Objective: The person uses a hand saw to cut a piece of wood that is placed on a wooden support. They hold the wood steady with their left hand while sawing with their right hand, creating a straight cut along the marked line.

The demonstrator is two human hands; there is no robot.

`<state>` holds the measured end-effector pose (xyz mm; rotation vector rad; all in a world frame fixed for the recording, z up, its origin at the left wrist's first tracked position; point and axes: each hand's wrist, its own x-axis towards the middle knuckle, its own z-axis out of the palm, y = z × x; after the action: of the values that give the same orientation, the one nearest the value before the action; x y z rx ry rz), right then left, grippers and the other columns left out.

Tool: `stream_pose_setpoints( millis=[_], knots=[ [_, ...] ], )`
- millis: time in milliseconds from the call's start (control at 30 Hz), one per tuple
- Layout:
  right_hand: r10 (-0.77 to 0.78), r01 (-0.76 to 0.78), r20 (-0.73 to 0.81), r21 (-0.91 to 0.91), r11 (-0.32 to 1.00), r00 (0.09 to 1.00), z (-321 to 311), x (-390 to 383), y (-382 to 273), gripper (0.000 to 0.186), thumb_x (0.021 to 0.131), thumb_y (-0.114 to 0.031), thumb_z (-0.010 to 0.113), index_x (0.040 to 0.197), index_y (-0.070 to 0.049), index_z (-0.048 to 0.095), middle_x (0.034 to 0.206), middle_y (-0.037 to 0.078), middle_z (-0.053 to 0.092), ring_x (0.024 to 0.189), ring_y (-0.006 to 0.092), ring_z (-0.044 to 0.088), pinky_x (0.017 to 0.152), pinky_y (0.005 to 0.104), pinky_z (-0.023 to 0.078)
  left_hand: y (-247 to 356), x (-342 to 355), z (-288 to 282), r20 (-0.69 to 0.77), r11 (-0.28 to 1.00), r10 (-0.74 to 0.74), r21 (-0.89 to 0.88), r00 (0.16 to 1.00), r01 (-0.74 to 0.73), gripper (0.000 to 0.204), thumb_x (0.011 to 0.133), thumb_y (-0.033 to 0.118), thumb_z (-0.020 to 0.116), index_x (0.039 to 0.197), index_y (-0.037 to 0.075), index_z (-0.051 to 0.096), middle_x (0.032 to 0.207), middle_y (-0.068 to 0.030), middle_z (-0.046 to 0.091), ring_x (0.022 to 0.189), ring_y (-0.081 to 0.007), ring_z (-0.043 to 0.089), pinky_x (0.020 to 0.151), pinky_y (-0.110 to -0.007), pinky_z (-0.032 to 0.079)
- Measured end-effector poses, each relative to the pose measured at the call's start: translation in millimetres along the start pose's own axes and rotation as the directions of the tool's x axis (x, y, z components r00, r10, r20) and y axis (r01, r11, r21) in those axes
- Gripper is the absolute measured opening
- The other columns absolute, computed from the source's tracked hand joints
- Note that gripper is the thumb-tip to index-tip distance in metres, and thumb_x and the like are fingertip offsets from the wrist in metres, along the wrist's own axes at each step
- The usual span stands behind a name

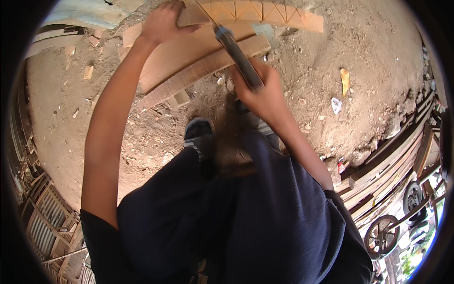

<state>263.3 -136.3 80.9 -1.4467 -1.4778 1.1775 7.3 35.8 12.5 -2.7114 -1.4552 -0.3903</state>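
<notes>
A wooden board (269,15) with a row of zigzag lines on its face lies at the top of the view. My left hand (163,22) grips its left end, with the thumb along the near edge and the fingers on the far side, partly cut by the view's edge. My right hand (262,87) is closed round the long dark handle of a hand tool (235,49). Beyond a bluish collar, the tool's thin metal blade reaches up to the left, over the board. Its tip and exact kind are not clear.
Under the marked board lies a wide plank (182,59), with a narrower plank (208,71) along its near side. My shoes (198,130) stand close by on bare dirt. A yellow leaf (344,81) and a crumpled white scrap (336,105) lie right. Stacked timber (383,170) and wheels (381,235) stand lower right.
</notes>
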Motion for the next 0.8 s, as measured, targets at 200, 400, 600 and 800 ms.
stream_pose_setpoints(
  millis=[200, 400, 600, 800],
  knots=[
    [0.050, -0.050, 0.015, 0.009, 0.999, 0.999, -12, -16, 9, 0.015, 0.091, -0.012, 0.062, 0.087, 0.002, 0.062, 0.063, 0.001, 0.054, 0.059, 0.0056, 0.048, 0.052, 0.0267, 0.039, 1, -5, 16, -0.119, 0.991, 0.131, 0.029, 0.984, -0.129, 0.071, 0.059, 0.052, 0.081, 0.100, -0.004, 0.063, 0.099, -0.0231, 0.064, 0.097, -0.0413, 0.060, 0.089, -0.047, 0.047],
    [0.005, -0.006, 0.020, 0.028, 1.000, 1.000, 8, 4, -1, 0.013, 0.091, -0.010, 0.062, 0.093, 0.003, 0.064, 0.063, 0.002, 0.055, 0.059, 0.0057, 0.049, 0.052, 0.0256, 0.039, -3, -1, 0, 0.019, 0.994, 0.081, -0.075, 0.997, -0.080, 0.071, 0.059, 0.051, 0.082, 0.099, -0.004, 0.062, 0.098, -0.0225, 0.064, 0.096, -0.0396, 0.060, 0.088, -0.046, 0.047],
    [0.028, -0.026, -0.021, 0.060, 0.998, 0.999, -1, -3, -2, 0.015, 0.086, -0.011, 0.064, 0.080, 0.003, 0.061, 0.061, 0.015, 0.060, 0.051, 0.0193, 0.055, 0.054, 0.0350, 0.046, 2, 0, 12, -0.023, 0.993, 0.091, -0.076, 0.996, -0.092, 0.069, 0.060, 0.051, 0.081, 0.097, -0.004, 0.061, 0.094, -0.0213, 0.063, 0.094, -0.0389, 0.060, 0.085, -0.045, 0.048],
    [0.031, -0.030, -0.023, 0.035, 0.999, 0.999, 6, -7, 4, 0.016, 0.087, -0.013, 0.064, 0.084, 0.003, 0.062, 0.060, 0.013, 0.060, 0.052, 0.0155, 0.054, 0.054, 0.0342, 0.046, 1, 5, -4, 0.075, 0.999, 0.033, -0.039, 0.997, -0.030, 0.071, 0.061, 0.054, 0.079, 0.099, -0.004, 0.061, 0.098, -0.0207, 0.064, 0.097, -0.0383, 0.060, 0.087, -0.046, 0.047]
  ],
)
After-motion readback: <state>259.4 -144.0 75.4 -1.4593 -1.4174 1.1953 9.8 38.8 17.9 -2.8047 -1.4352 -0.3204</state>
